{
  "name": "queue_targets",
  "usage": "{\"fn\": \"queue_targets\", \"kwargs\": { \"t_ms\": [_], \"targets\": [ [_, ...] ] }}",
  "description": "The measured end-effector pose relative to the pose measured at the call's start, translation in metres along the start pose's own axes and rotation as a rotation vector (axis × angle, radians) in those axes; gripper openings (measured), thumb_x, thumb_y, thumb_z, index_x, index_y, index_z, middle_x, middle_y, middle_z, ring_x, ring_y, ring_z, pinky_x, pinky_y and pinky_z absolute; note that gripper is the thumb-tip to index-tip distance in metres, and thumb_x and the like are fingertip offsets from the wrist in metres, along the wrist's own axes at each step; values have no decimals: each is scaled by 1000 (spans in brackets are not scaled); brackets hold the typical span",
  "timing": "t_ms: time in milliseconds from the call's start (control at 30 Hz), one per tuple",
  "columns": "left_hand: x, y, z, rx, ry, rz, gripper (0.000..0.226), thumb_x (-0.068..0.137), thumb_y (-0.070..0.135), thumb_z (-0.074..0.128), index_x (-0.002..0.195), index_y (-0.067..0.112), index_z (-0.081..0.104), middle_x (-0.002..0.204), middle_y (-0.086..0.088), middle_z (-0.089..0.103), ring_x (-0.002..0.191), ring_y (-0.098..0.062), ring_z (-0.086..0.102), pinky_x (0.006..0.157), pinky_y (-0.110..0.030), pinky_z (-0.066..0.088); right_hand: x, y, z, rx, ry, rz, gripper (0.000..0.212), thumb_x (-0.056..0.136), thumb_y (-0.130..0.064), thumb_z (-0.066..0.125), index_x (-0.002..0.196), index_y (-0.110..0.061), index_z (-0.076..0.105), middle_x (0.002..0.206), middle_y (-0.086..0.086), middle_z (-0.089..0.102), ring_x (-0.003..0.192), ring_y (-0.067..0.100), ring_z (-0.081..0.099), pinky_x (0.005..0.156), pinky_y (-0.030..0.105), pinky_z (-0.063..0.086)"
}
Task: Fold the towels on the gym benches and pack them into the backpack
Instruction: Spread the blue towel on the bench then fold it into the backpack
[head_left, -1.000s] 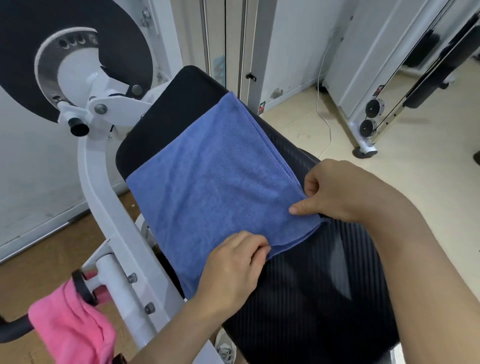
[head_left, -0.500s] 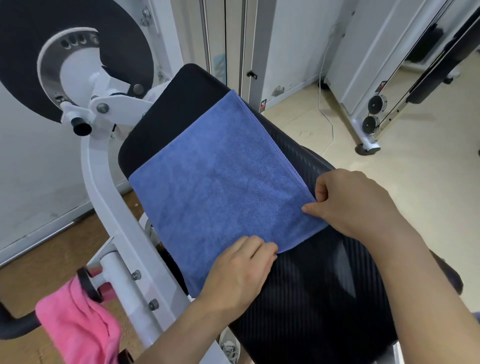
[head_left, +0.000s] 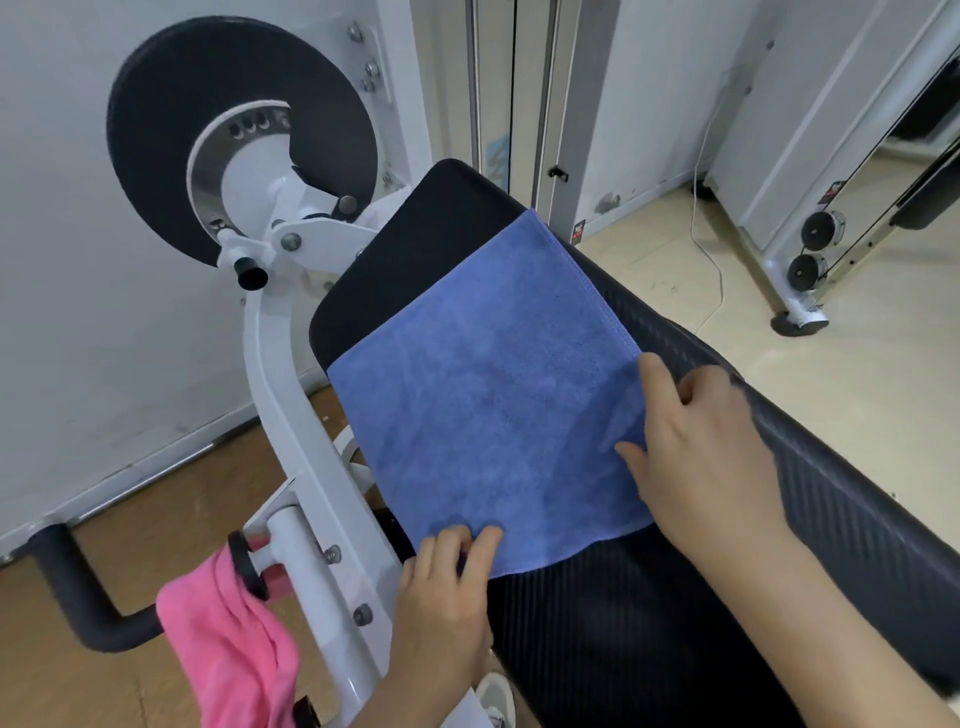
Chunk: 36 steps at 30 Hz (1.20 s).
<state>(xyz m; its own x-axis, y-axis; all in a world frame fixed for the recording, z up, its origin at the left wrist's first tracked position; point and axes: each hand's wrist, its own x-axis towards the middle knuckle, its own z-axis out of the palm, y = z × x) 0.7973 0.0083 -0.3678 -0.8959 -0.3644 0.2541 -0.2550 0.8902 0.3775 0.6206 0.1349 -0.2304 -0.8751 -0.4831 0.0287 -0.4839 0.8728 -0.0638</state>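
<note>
A blue towel (head_left: 493, 395) lies folded flat on the black padded gym bench (head_left: 779, 499). My left hand (head_left: 447, 597) touches the towel's near left corner, fingers curled over its edge. My right hand (head_left: 696, 452) lies on the towel's right side with fingers spread, pressing it flat against the bench. A pink towel (head_left: 228, 644) hangs bunched over a handle at the lower left. No backpack is in view.
The white machine frame (head_left: 291, 415) with a black round disc (head_left: 156, 124) stands left of the bench. A dark foam-covered bar (head_left: 78, 597) runs along the wooden floor. A cable machine base (head_left: 800, 291) and a white cord (head_left: 711, 260) lie at the right.
My right hand has let go of its pinch on the towel's right edge and now lies with fingers spread on it. The left hand slid slightly toward the near corner.
</note>
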Motion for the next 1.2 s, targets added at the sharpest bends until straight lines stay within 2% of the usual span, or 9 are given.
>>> {"fn": "queue_targets", "kwargs": {
  "t_ms": [167, 267, 367, 433, 500, 667, 900, 1033, 1200],
  "targets": [
    [10, -20, -12, -116, -36, -146, 39, 66, 4, 37, 93, 28, 51, 84, 3, 57, 74, -18, 52, 62, -27, 44, 0, -3, -5, 251, -127, -9, 70, 91, -23, 54, 144, -42, 13, 70, 0, 53, 55, 21, 52, 51, 36, 45],
    [23, -37, -46, -202, 19, -253, 34, 59, 0, 42, 75, 26, 58, 70, 7, 60, 67, -10, 51, 57, -28, 48, -1, 4, -23, 789, -295, 27, 43, 87, -21, 63, 113, -54, 52, 70, -2, 63, 60, 22, 55, 58, 30, 49],
    [40, -55, -101, -290, 176, -303, 32, 57, -1, 38, 65, 25, 54, 60, 7, 55, 62, -12, 50, 54, -17, 38, -13, 1, -49, 1169, -389, 13, 5, 80, -26, 78, 82, -28, 74, 66, -9, 62, 61, 14, 50, 55, 14, 40],
    [56, -64, -135, -343, 307, -343, 26, 58, 0, 36, 65, 13, 58, 58, 1, 56, 60, -15, 50, 54, -27, 39, -23, -5, -74, 1298, -626, -55, 29, 65, -23, 88, 91, -25, 74, 77, -6, 72, 68, 9, 65, 62, 12, 48],
    [73, -70, -165, -357, 421, -356, 27, 58, 1, 32, 66, 8, 57, 59, -1, 55, 59, -13, 47, 56, -26, 38, -35, -20, -92, 1106, -740, -157, 52, 58, -17, 93, 101, -32, 68, 91, -11, 74, 79, 1, 68, 69, 12, 50],
    [105, -89, -204, -402, 591, -314, 29, 59, 0, 35, 61, 27, 47, 56, 11, 49, 59, -4, 42, 57, -26, 32, -69, -77, -101, 200, -179, -461, 28, 80, -59, 56, 97, -39, 46, 79, -13, 62, 76, 7, 56, 67, 21, 44],
    [152, -70, -257, -227, 883, -11, 29, 66, 0, 40, 65, 26, 54, 67, 14, 53, 74, -28, 54, 67, -44, 40, -84, -97, -138, 1347, -472, -323, 46, 81, -33, 63, 50, -8, 39, 45, -8, 28, 41, 5, 23, 41, 13, 23],
    [189, -47, -230, -98, 729, -46, 33, 73, 6, 37, 78, 22, 65, 87, 6, 63, 94, -21, 53, 82, -43, 33, -71, -72, -124, 1363, -523, -123, 38, 93, -27, 61, 61, -7, 68, 66, -7, 68, 59, 12, 61, 64, 21, 50],
    [233, -34, -129, 101, 226, 162, 33, 82, 8, 43, 89, 27, 69, 100, 5, 61, 104, -23, 50, 87, -41, 27, -54, -17, -60, 895, -274, 312, 43, 82, -22, 56, 57, -11, 23, 52, -2, 23, 48, 14, 21, 45, 25, 21]
  ]
}}
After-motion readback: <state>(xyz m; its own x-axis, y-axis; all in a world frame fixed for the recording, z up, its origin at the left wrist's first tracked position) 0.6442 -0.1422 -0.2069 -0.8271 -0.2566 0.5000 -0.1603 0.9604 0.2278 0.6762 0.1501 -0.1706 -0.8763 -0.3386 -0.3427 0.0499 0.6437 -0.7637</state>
